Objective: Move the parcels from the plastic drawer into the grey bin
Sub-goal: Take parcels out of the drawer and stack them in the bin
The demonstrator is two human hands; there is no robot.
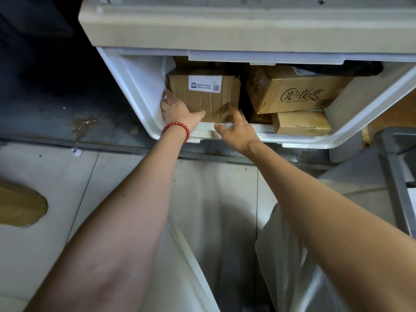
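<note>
1. The plastic drawer (137, 86) is standing pulled out under a beige upper tier (225, 30). The tier is hiding the drawer's back, where the dark is swallowing whatever is lying there.
2. The grey bin (394, 143) is running off the right edge below the drawer, so its inside is not showing.
3. Inside the drawer, a printed parcel (292, 91) is lying tilted on the right, resting on a small parcel (301, 122) in the front right corner.
4. A labelled parcel (202, 95) is sitting at the drawer's left, with another box (191, 63) half hidden behind it.
5. The left hand (177, 109) is gripping the labelled parcel's left edge. Its fingers are mostly tucked between box and drawer wall, and its thumb is lying along the lower front.
6. The right hand (238, 129) is reaching to that parcel's lower right corner with fingers spread wide; whether the tips are touching, I cannot tell.
7. A red bead bracelet (175, 129) is circling the left wrist.
</note>
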